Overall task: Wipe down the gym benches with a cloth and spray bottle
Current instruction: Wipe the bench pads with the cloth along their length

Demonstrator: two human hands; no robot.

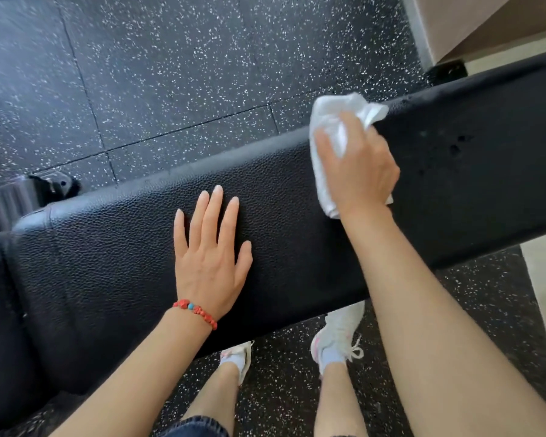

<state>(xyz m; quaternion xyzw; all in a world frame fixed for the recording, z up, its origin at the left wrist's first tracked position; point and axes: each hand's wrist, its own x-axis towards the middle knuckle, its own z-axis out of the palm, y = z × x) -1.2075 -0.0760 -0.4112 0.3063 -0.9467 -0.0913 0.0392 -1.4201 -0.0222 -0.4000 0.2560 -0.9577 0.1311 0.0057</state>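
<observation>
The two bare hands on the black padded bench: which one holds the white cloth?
The right hand presses the crumpled white cloth on the black padded bench. The left hand, wearing a red bead bracelet, lies flat and empty.

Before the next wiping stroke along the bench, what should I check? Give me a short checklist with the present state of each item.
1. Cloth held by right hand: ok.
2. Cloth touching the bench pad: ok.
3. Left hand flat on the pad, bracing: ok.
4. Pad to the right sprayed, droplets visible: ok.
5. Spray bottle within reach: cannot tell, not in view.
6. Feet clear of the bench: ok.
</observation>
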